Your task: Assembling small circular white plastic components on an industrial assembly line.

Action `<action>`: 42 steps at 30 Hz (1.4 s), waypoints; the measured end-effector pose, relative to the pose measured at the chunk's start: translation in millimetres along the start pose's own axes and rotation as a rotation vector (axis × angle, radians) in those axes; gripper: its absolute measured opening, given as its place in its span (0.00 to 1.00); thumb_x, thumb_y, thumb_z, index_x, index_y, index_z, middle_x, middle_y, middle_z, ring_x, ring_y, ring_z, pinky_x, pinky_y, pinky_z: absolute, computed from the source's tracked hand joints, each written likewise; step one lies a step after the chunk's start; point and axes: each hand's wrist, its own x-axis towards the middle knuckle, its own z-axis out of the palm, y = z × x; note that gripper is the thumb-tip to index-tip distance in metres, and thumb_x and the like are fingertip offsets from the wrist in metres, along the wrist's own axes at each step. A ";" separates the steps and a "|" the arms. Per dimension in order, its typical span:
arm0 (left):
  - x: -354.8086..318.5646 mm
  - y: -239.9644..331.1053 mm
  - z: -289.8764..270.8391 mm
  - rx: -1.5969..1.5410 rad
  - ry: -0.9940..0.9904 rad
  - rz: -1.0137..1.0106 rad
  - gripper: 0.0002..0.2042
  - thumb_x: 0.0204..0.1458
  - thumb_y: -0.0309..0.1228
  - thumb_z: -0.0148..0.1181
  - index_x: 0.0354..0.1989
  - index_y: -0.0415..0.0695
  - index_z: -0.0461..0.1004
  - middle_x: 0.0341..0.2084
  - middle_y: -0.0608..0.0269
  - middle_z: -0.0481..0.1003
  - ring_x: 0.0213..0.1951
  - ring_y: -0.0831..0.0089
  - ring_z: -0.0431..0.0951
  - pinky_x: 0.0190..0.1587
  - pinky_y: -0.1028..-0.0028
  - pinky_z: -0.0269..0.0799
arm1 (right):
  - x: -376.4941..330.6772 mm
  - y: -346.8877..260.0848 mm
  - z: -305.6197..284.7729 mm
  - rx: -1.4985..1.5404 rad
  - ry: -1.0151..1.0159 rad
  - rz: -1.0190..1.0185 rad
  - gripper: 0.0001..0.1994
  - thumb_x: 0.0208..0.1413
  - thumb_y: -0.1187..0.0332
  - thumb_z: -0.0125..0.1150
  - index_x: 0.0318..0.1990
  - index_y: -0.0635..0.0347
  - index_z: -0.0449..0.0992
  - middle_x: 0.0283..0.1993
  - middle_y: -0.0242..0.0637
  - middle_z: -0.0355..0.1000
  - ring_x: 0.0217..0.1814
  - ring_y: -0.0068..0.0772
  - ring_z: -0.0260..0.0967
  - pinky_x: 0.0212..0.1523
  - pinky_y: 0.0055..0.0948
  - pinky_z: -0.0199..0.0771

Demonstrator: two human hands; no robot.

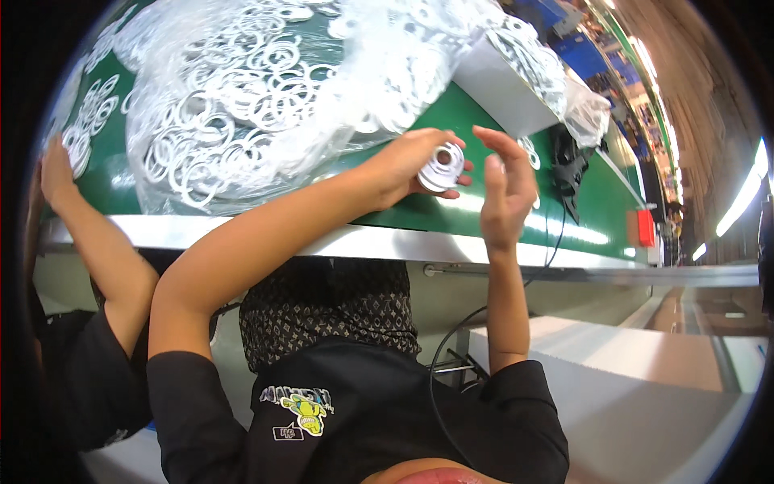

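Observation:
My left hand [405, 164] is closed around a small round white part [440, 173] with a hole in its middle, held just above the green table near its front edge. The part looks ringed, perhaps several pieces stacked; I cannot tell. To its right, my right hand [508, 194] is raised with fingers apart and nothing in it. Beyond my left forearm, a heap of white rings [234, 121] lies on and in a clear plastic bag [363, 89].
A white box [504, 89] filled with white rings stands at the back right of the green table [592, 202]. A black device [568, 169] with a cable lies beside it. At far left, a co-worker's hand [58, 169] is at another pile of rings [90, 113].

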 end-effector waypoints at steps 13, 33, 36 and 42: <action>0.7 1.3 0.6 0.227 -0.120 -0.077 0.22 0.60 0.48 0.37 0.48 0.42 0.65 0.36 0.60 0.72 0.35 0.66 0.79 0.27 0.71 0.80 | 157.0 31.2 163.0 -0.928 -0.927 -0.529 0.11 0.51 0.67 0.57 0.41 0.58 0.76 0.39 0.45 0.75 0.44 0.46 0.71 0.45 0.39 0.69; 4.6 34.8 -10.5 -0.249 0.290 0.598 0.19 0.62 0.43 0.36 0.47 0.40 0.65 0.37 0.59 0.73 0.34 0.72 0.77 0.33 0.72 0.77 | 122.7 26.8 23.4 0.629 -0.550 0.609 0.09 0.53 0.68 0.61 0.37 0.64 0.74 0.35 0.39 0.76 0.28 0.20 0.70 0.27 0.17 0.68; 5.4 36.4 -17.0 -0.228 0.256 0.573 0.21 0.62 0.44 0.36 0.50 0.38 0.65 0.42 0.55 0.74 0.36 0.69 0.78 0.38 0.70 0.77 | 102.0 30.2 13.1 0.443 -0.486 0.587 0.08 0.52 0.67 0.63 0.32 0.64 0.77 0.31 0.35 0.76 0.25 0.16 0.67 0.22 0.14 0.62; 4.4 29.1 -18.7 -0.049 0.313 0.439 0.23 0.63 0.45 0.33 0.52 0.38 0.65 0.48 0.55 0.72 0.43 0.71 0.74 0.50 0.68 0.67 | 84.3 38.6 14.9 0.489 -0.529 0.625 0.10 0.52 0.64 0.64 0.33 0.64 0.76 0.29 0.33 0.76 0.24 0.15 0.68 0.20 0.14 0.61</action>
